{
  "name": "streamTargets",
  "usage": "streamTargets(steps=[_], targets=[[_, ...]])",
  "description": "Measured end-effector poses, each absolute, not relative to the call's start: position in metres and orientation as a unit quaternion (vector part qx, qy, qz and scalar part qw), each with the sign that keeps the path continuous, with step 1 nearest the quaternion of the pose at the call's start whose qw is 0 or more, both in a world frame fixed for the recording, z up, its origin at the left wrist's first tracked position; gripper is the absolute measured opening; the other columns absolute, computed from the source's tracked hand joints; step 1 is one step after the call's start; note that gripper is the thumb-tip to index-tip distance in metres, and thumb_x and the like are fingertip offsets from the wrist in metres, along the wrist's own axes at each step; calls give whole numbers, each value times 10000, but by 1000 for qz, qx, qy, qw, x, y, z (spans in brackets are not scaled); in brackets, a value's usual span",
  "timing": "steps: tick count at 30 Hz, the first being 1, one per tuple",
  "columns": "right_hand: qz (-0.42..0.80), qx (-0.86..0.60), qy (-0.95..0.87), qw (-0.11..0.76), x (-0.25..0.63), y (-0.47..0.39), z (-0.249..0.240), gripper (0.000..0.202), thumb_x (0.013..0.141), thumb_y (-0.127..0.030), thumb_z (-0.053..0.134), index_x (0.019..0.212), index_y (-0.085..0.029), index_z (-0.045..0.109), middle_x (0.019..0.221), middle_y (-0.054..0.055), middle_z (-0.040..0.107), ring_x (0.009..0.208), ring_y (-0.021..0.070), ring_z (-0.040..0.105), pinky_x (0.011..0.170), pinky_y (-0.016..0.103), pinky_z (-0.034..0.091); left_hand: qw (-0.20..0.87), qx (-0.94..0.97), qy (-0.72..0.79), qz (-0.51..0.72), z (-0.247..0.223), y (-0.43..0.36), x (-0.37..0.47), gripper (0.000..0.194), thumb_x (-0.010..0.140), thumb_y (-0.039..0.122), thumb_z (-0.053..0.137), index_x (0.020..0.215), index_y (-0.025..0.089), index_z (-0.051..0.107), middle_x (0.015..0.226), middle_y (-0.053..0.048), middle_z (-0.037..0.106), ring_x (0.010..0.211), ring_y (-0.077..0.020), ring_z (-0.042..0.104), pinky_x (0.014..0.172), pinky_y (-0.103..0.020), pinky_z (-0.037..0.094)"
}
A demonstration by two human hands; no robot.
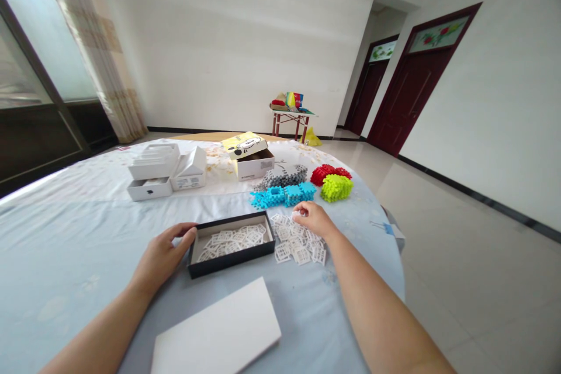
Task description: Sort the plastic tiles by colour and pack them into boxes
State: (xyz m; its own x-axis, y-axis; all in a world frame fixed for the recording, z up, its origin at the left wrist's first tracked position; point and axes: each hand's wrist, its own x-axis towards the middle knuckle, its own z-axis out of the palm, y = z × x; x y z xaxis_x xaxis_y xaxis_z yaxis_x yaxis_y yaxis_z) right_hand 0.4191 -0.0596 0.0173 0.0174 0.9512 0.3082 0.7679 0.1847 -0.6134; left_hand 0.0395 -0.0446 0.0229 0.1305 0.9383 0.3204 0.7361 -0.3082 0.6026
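Note:
My left hand [169,251] is closed on the left end of a shallow black box [232,261], thumb and fingers at its rim. Inside the box lies a layer of small white plastic lattice pieces [236,239], shaped like little window frames. To the box's right, a loose heap of the same white pieces [301,254] is spread on the cloth. Over the top of that heap, my right hand [314,219] is pinched on a white lattice piece, mostly hidden by the fingers. A white box lid [219,330] lies flat in front of the black box.
Blue interlocking blocks [283,194], grey ones [284,176], red ones [328,174] and lime ones [336,187] sit behind the heap. White boxes [151,188] and a yellow-lidded box [255,165] stand farther back. The round table's cloth [100,245] drops off at the right.

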Motion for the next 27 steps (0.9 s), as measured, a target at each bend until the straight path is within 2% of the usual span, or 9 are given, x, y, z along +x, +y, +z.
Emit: streamTargets(steps=[5, 11, 17, 20, 23, 27], targets=[[109, -612, -705, 341, 411, -64, 18, 170, 710, -239, 597, 857, -178, 657, 746, 21, 598, 708, 144, 547, 694, 260, 425, 147, 740, 562, 340, 20, -43, 38, 444, 760, 534, 433, 941, 195, 656, 902, -32, 705, 861, -200, 624, 754, -240, 459], [108, -597, -714, 348, 406, -66, 15, 250, 736, -210, 568, 973, -198, 646, 929, 50, 665, 843, 175, 595, 777, 289, 438, 140, 740, 562, 342, 21, -44, 39, 434, 756, 523, 443, 928, 193, 666, 895, -25, 710, 844, -196, 630, 749, -236, 463], [70, -580, -658, 475, 396, -67, 23, 282, 787, -315, 537, 1016, -188, 641, 931, 57, 668, 750, 159, 582, 743, 291, 458, 145, 744, 557, 340, 21, -44, 39, 425, 765, 509, 441, 941, 190, 661, 902, -25, 710, 857, -193, 628, 753, -226, 459], [111, -567, -624, 527, 378, -72, 33, 325, 790, -375, 544, 1040, -186, 631, 889, 47, 665, 692, 144, 566, 683, 270, 471, 147, 743, 557, 340, 22, -44, 39, 414, 766, 503, 444, 934, 194, 662, 903, -21, 709, 864, -192, 626, 752, -222, 456], [164, -544, -629, 530, 354, -78, 41, 345, 792, -400, 552, 1056, -191, 626, 880, 37, 663, 679, 131, 569, 678, 262, 480, 153, 740, 558, 344, 22, -45, 40, 408, 768, 498, 445, 936, 196, 662, 906, -20, 707, 858, -187, 625, 728, -216, 458], [223, -484, -687, 494, 329, -89, 46, 339, 807, -390, 548, 1100, -235, 612, 998, 36, 659, 842, 151, 606, 751, 278, 493, 155, 741, 554, 347, 22, -46, 40, 409, 766, 495, 446, 937, 195, 664, 902, -24, 707, 836, -188, 623, 715, -224, 458]])
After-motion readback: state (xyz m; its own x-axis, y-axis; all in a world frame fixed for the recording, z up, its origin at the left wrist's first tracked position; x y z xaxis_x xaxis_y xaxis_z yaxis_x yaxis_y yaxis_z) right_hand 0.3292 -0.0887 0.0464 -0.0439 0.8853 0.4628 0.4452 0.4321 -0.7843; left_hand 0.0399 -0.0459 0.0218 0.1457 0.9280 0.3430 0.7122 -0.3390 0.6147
